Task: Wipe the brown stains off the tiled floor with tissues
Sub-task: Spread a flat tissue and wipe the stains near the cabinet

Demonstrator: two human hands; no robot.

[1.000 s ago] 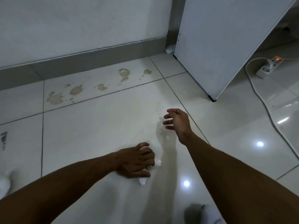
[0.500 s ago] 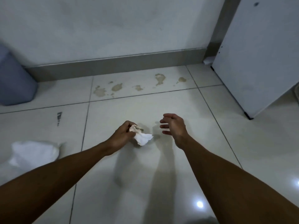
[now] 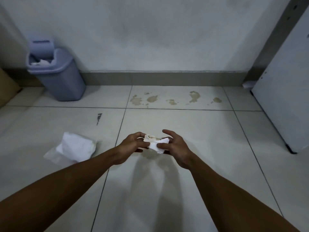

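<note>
Now a crumpled tissue (image 3: 154,142) is pinched between both hands, left (image 3: 132,144) and right (image 3: 173,144). Brown stains (image 3: 172,99) are seen on the floor (image 3: 192,131) beyond.

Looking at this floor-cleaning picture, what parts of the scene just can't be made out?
Head view, the only one:
- Inside of the bin: its rim and flap hide all but some white scraps on top.
- Underside of the tissue: the left hand and right hand cover it.
- Tissue pack: the left forearm crosses its near edge.
- Dark floor mark: too small to identify.
- White panel: cut off by the right edge.
</note>
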